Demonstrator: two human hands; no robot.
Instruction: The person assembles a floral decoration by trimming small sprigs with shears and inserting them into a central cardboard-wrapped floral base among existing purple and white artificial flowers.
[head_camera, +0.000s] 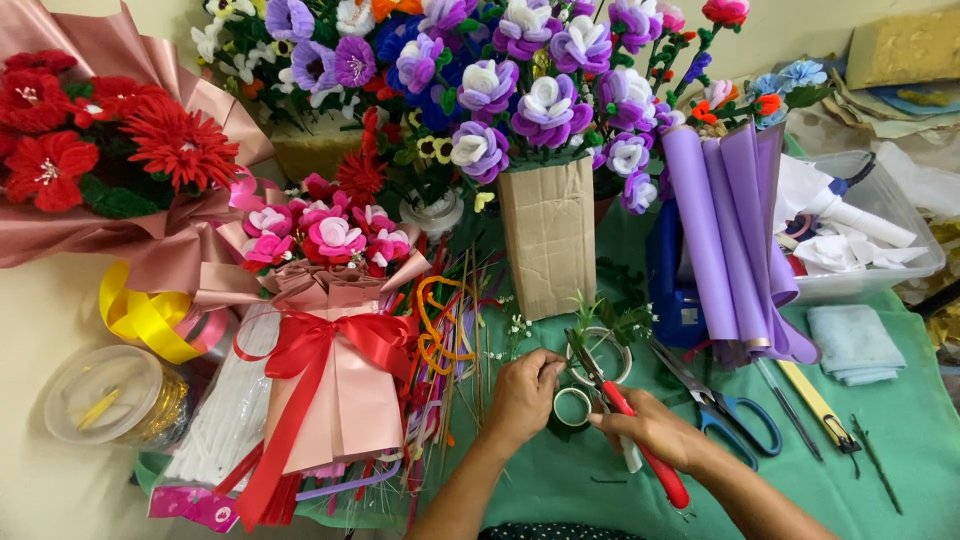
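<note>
Right hand (655, 432) is closed around red-handled cutters (632, 420); their long axis runs from lower right up-left, metal tip toward the green sprig (598, 318). Left hand (525, 392) pinches the sprig's stem base just left of the tip, fingers curled. A tape roll (572, 406) lies between both hands on the green cloth-covered tabletop (900, 430). Blue-handled scissors (725, 405) lie just right.
</note>
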